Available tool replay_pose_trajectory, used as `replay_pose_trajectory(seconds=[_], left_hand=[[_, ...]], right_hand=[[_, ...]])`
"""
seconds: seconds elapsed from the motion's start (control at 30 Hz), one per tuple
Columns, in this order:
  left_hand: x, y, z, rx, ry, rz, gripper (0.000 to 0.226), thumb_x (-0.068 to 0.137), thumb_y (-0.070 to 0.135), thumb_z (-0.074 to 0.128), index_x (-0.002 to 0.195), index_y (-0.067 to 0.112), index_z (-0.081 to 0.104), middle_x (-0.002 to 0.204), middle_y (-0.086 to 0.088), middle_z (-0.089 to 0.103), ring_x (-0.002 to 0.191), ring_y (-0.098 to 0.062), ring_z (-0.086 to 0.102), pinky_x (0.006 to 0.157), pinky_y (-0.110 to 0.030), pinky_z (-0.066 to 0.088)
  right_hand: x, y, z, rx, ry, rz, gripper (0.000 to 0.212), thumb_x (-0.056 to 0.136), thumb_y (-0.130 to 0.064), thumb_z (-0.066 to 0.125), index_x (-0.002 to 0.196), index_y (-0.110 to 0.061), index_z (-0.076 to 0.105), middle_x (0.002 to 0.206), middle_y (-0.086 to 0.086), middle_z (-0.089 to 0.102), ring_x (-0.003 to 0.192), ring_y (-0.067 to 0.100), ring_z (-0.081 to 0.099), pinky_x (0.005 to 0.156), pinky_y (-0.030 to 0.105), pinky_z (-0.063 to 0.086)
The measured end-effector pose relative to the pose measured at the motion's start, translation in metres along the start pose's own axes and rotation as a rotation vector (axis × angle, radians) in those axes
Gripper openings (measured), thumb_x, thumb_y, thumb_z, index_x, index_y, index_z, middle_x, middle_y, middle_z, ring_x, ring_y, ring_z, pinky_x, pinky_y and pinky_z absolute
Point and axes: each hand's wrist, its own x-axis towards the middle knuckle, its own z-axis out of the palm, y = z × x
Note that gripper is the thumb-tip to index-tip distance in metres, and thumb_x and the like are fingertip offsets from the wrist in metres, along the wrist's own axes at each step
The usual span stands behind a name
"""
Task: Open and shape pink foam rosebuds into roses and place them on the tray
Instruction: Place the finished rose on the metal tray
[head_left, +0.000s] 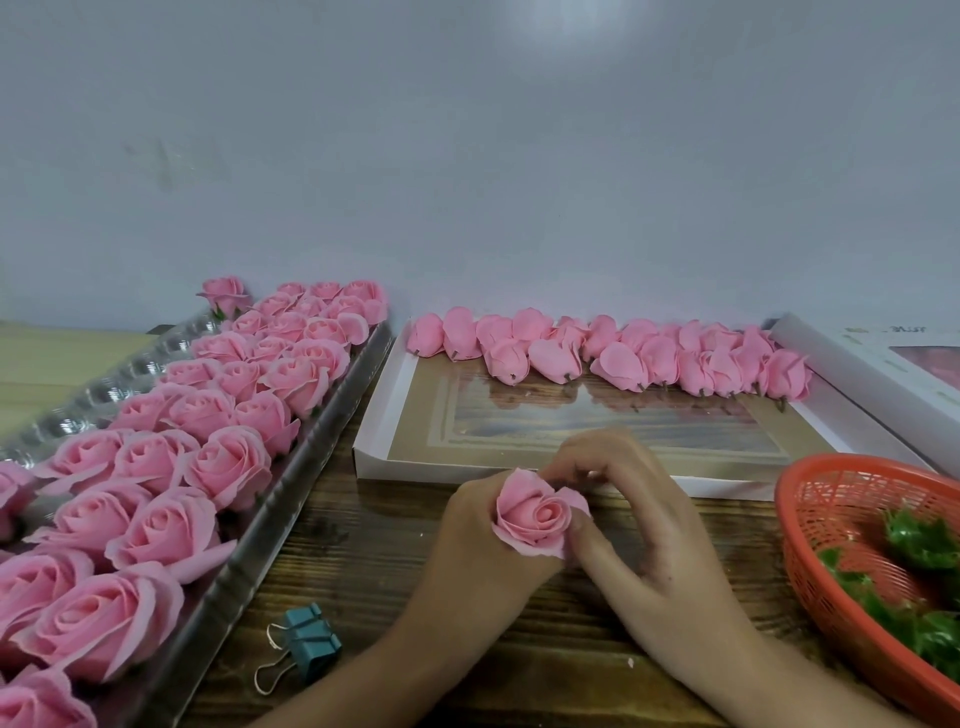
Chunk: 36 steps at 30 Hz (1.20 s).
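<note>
My left fingers (485, 493) grip the part-opened rose (535, 514), right fingers (597, 453) pinching its edge; next, I reckon, a gentle carry left to the tray (291, 488).

The roses (228, 462) and rosebuds (618, 366) are pink. The basket (810, 525) is orange-red mesh, the binder clip (311, 642) teal, the table (363, 551) dark wood-grain.

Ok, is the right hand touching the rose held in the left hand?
Touching. The head view shows the right hand pinching the outer petals of the rose that the left hand grips.
</note>
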Motion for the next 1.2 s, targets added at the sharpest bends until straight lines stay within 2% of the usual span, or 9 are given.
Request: replay_pose_trajectory(seconds=[0.13,0.23,0.4,0.5,0.63,0.8,0.93,1.07,1.2], left_hand=[[-0.005,0.003,-0.001,-0.036,-0.003,-0.067,0.039,0.076,-0.006,0.064,0.066,0.031,0.054,0.065,0.031,0.061,0.066,0.012,0.057,0.060,-0.004,0.042],[-0.005,0.007,-0.001,-0.099,0.004,-0.106,0.006,0.073,0.012,0.065,0.070,0.016,0.062,0.068,0.013,0.064,0.069,0.003,0.057,0.063,-0.017,0.046],[0.003,0.033,-0.025,-0.142,0.116,-0.247,0.019,0.071,0.008,0.073,0.087,0.014,0.065,0.072,-0.002,0.068,0.063,-0.006,0.060,0.060,-0.018,0.050],[0.014,0.058,-0.055,-0.284,0.155,-0.286,0.028,0.063,0.007,0.072,0.084,0.023,0.064,0.068,0.010,0.069,0.060,-0.003,0.063,0.064,-0.025,0.050],[0.043,0.070,-0.125,-0.411,0.178,-0.177,0.009,0.059,0.014,0.068,0.066,0.015,0.073,0.069,0.000,0.070,0.069,-0.011,0.069,0.058,-0.019,0.054],[0.100,0.035,-0.220,-0.043,0.326,-0.186,0.011,0.081,0.014,0.064,0.084,0.025,0.065,0.089,0.008,0.069,0.085,-0.008,0.066,0.074,-0.024,0.048],[0.140,-0.013,-0.262,0.237,0.443,-0.241,0.015,0.083,0.011,0.068,0.097,0.015,0.062,0.101,0.000,0.062,0.092,-0.013,0.054,0.065,-0.019,0.037],[0.153,-0.050,-0.270,0.467,0.461,-0.334,0.025,0.075,0.003,0.075,0.092,0.005,0.057,0.069,-0.007,0.049,0.062,-0.020,0.042,0.054,-0.026,0.031],[0.157,-0.078,-0.268,0.612,0.440,-0.411,0.042,0.068,0.001,0.080,0.103,-0.005,0.058,0.070,-0.008,0.052,0.062,-0.023,0.046,0.058,-0.027,0.037]], right_hand=[[-0.001,-0.002,0.002,-0.102,-0.047,-0.124,0.022,0.092,-0.023,0.058,0.112,-0.021,0.066,0.113,-0.016,0.061,0.108,0.015,0.058,0.091,0.031,0.043],[-0.002,-0.001,0.002,-0.052,-0.012,-0.087,0.027,0.092,-0.026,0.058,0.119,-0.024,0.060,0.115,-0.014,0.059,0.108,0.016,0.058,0.089,0.029,0.045],[-0.004,0.003,-0.001,0.095,0.147,0.031,0.029,0.095,-0.027,0.048,0.123,-0.025,0.053,0.120,-0.011,0.061,0.118,0.014,0.056,0.098,0.018,0.039],[-0.004,0.006,0.000,0.175,0.169,0.120,0.028,0.094,-0.029,0.046,0.122,-0.028,0.053,0.119,-0.008,0.063,0.118,0.016,0.057,0.098,0.023,0.040],[-0.003,0.008,0.001,0.218,0.160,0.185,0.026,0.093,-0.032,0.047,0.118,-0.035,0.054,0.120,-0.007,0.063,0.118,0.016,0.057,0.095,0.020,0.041],[-0.003,0.011,0.003,0.228,0.143,0.229,0.029,0.092,-0.018,0.054,0.113,-0.038,0.056,0.116,-0.006,0.064,0.112,0.016,0.059,0.088,0.015,0.041],[-0.003,0.011,0.003,0.225,0.132,0.246,0.032,0.090,-0.017,0.054,0.112,-0.040,0.057,0.114,-0.008,0.065,0.109,0.016,0.059,0.087,0.015,0.041],[-0.001,0.014,0.005,0.236,0.145,0.267,0.039,0.086,-0.012,0.052,0.110,-0.043,0.058,0.111,-0.008,0.067,0.105,0.012,0.059,0.086,0.014,0.042],[0.000,0.017,0.007,0.271,0.163,0.263,0.036,0.085,-0.012,0.053,0.110,-0.037,0.060,0.106,-0.008,0.069,0.104,0.011,0.061,0.085,0.019,0.045]])
